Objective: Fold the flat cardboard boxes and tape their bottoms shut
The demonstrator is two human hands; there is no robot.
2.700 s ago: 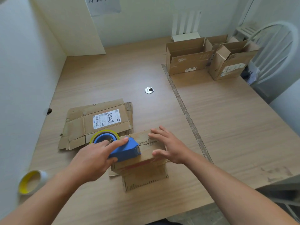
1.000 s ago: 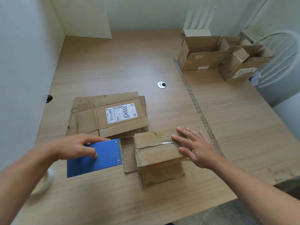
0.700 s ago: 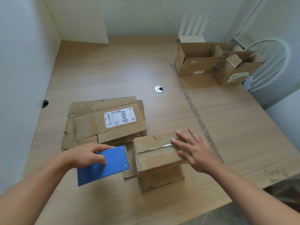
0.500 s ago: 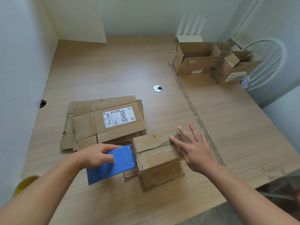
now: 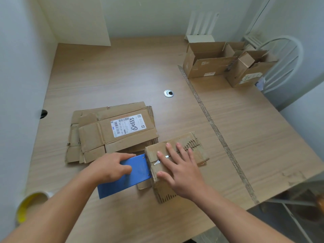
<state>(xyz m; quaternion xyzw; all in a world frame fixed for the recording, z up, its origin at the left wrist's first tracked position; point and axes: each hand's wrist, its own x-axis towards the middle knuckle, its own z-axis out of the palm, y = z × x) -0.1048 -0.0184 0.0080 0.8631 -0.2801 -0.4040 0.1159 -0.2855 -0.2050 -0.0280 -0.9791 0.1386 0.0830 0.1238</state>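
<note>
Two hands on the job: the left hand [image 5: 112,168], fingers closed round the blue tape dispenser [image 5: 128,178], has brought it back against the small box [image 5: 177,160] near centre; the right hand [image 5: 180,170] presses flat, fingers spread. Likely taping its bottom seam.

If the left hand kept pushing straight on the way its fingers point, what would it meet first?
Likely the small cardboard box. The left hand holds the blue tape dispenser, pointing right; the dispenser's front edge already appears to be at the box's left side, where the right hand presses down.
</note>
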